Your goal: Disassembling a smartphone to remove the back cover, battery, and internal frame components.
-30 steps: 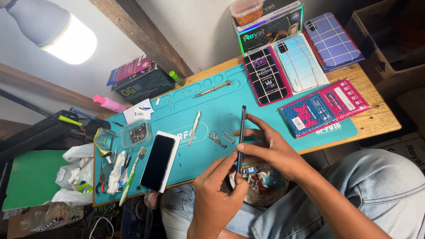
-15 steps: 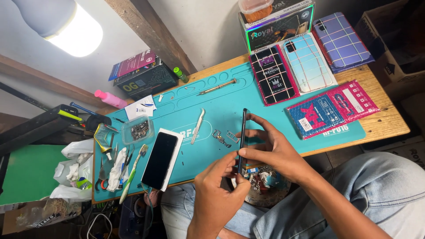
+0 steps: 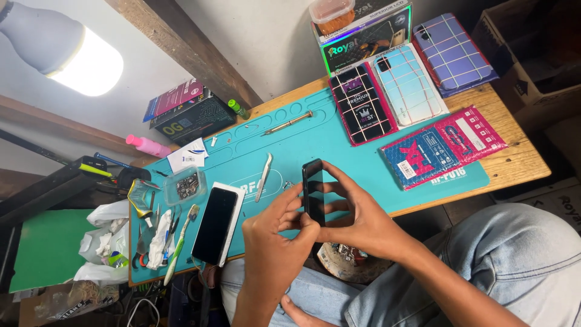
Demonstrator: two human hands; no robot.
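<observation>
Teal work mat (image 3: 339, 145) covers most of a small wooden bench (image 3: 514, 157) set against a pale wall, w/ a bright bulb (image 3: 72, 51) hanging at far left. Both hands meet over the near edge of the mat, holding a dark phone (image 3: 313, 192) up off the surface, abt mid-scene. Left hand (image 3: 275, 242) has its fingers curled round the phone's lower part, thumb pressed to the edge; right hand (image 3: 363, 221) wraps from the right side, fingers spread across the back & top edge, so both are closed on it, neither relaxed. Phone is seen almost edge-on: long axis runs near-to-far, top end pointing away toward the wall, thin side facing the camera. Judging by look it's light, rigid and slim, glass-faced so likely slippery & crack-prone; best held by the long side edges, not by pressing on the flat faces. Left of the hands a second phone (image 3: 215, 225) lies flat on a white piece, and silver tweezers (image 3: 264, 177) lie just beside it. Farther off sit a screwdriver (image 3: 287, 123), patterned phone cases (image 3: 387, 94) & a pink packet (image 3: 445, 145) at right
</observation>
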